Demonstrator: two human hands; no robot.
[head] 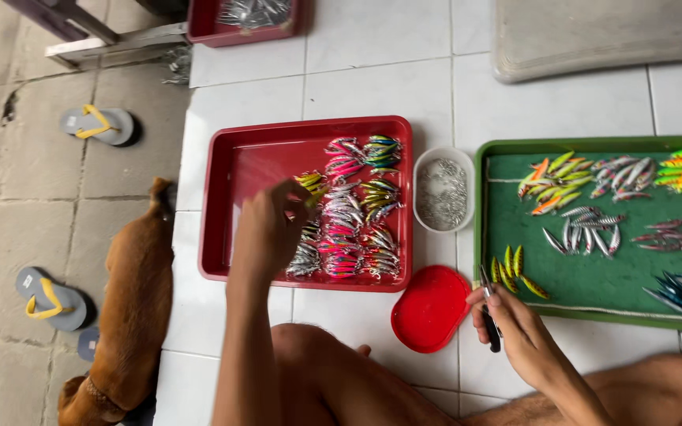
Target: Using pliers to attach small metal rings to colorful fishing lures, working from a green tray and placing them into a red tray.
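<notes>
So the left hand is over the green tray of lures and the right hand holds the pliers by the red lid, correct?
Not quite. In the head view the left hand is over the red tray of lures, not the green tray. The rest stands: the right hand holds the pliers by the red lid.

Packages: none in view | Labels: none in view | Signs: none in view | Screens: none in view | Note: the trays and the small tub on the tiled floor are plain, open containers without wrapping or printed faces.
</notes>
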